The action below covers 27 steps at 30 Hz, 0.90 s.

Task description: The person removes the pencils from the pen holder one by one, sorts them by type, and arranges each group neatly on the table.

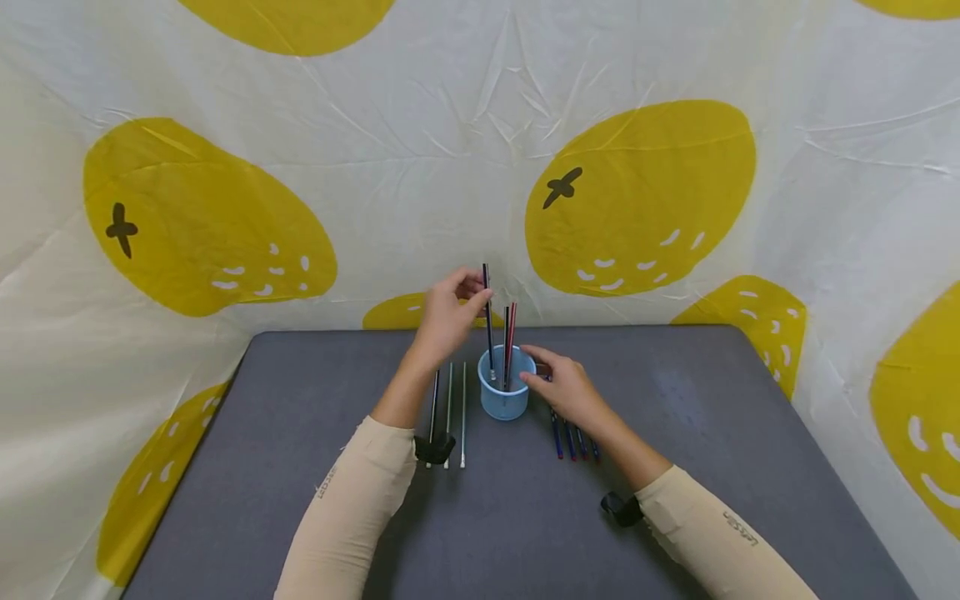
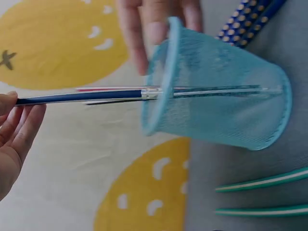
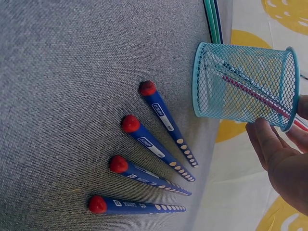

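A light blue mesh pencil cup (image 1: 504,406) stands upright near the back of the table with a few thin pencils (image 1: 511,337), red and black, leaning inside. My left hand (image 1: 447,315) pinches a dark blue pencil (image 2: 82,97) near its upper end. The pencil points down, its silver-banded lower end at the cup's mouth in the left wrist view. On the cup's right side, my right hand (image 1: 564,385) holds the rim, fingers (image 3: 269,139) along the outside of the mesh.
Green striped pencils (image 1: 463,417) and a darker one lie left of the cup, partly behind my left wrist. Several blue dotted pencils with red ends (image 3: 154,144) lie to its right, under my right hand. Behind the grey table (image 1: 315,467) hangs a white cloth with yellow shapes.
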Available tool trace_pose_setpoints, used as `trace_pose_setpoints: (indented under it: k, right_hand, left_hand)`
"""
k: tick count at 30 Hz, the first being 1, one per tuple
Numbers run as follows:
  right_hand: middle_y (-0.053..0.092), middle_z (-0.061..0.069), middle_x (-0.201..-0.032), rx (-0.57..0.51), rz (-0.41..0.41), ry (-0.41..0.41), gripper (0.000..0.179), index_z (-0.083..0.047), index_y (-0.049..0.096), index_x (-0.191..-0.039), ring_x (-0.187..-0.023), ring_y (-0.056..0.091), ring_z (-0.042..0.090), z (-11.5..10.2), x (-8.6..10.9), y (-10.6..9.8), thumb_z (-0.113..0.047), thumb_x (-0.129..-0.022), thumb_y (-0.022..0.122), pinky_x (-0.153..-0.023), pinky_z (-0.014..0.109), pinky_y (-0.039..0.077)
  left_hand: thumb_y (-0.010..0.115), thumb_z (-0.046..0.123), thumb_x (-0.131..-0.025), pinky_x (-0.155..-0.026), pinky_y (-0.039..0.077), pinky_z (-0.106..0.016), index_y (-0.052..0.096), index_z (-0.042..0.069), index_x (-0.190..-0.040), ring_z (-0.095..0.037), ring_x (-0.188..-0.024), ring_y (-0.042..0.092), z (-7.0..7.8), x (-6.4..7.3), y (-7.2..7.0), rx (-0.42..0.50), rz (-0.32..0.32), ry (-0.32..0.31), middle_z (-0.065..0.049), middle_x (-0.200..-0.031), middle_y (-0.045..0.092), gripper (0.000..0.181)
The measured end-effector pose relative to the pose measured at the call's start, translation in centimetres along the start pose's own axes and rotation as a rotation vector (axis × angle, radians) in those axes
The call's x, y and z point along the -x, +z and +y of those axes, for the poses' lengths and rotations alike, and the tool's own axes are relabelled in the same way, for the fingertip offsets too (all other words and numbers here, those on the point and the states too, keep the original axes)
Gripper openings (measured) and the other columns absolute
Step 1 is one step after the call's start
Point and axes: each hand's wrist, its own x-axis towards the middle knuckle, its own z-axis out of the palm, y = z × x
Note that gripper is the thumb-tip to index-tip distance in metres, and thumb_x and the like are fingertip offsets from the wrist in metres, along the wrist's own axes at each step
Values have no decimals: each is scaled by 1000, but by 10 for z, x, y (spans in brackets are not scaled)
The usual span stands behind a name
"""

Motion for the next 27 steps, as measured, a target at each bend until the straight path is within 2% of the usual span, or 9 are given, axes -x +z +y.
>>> trace_pose_setpoints:
  k: [4,6,10,12,13,18,20,22,27]
  right_hand:
    - [60,19,-146,2,-4,-3,49,-11,56,-148,-119,68,38,-1,1,0,-22,-102,68,-95,53,60]
    - [60,19,-147,3,-3,0,50,-12,56,-149,-120,68,38,-2,1,0,-22,-102,68,-94,53,60]
    - [59,19,-147,3,-6,1,51,-12,55,-149,-120,67,37,-2,2,0,-23,-102,68,-94,52,60]
    - [60,19,-146,3,-9,5,51,-12,55,-149,-120,67,37,-2,3,0,-24,-102,68,-94,52,60]
    - [60,19,-146,4,-11,3,51,-12,55,-149,-120,67,37,-2,3,-1,-24,-102,68,-94,52,60]
    - [60,17,-147,-1,-18,12,51,-13,55,-150,-120,67,36,-2,2,-1,-26,-102,68,-94,52,60]
    - [60,17,-147,-4,-21,11,51,-14,55,-150,-121,67,36,-2,2,-1,-26,-102,68,-94,51,60]
    - [60,18,-146,-7,-21,10,51,-14,55,-150,-120,67,37,-2,2,-1,-25,-101,68,-94,51,60]
    - [60,18,-146,3,-17,2,51,-13,55,-150,-120,67,37,-1,1,-2,-25,-102,68,-91,51,61]
  left_hand:
    - [70,1,-97,-77,65,-50,66,-8,-114,-27,-83,66,11,-1,-13,36,32,30,-19,-95,64,19]
    - [70,3,-97,-73,66,-45,67,-7,-114,-25,-81,67,13,-2,-20,28,40,29,-18,-95,65,19]
    - [71,2,-97,-70,66,-41,67,-8,-116,-22,-78,67,13,-2,-32,29,53,10,-16,-95,65,22]
    - [71,1,-96,-71,66,-46,67,-9,-116,-22,-78,67,12,-1,-37,39,64,0,-16,-94,64,23]
    - [71,0,-96,-73,66,-48,67,-10,-115,-23,-80,66,10,-1,-40,45,66,-1,-17,-94,64,22]
    - [72,0,-95,-70,66,-42,69,-9,-114,-23,-79,65,-3,5,-53,3,73,-36,-18,-93,64,21]
    - [72,1,-96,-68,66,-36,69,-9,-115,-20,-78,65,-11,8,-58,-22,74,-60,-17,-94,64,22]
    - [72,1,-96,-69,66,-40,70,-9,-115,-19,-77,64,-19,10,-62,-43,74,-82,-17,-94,65,21]
    - [71,2,-96,-64,65,-31,70,-11,-116,-21,-74,65,-40,14,-70,-92,55,-135,-21,-95,67,24]
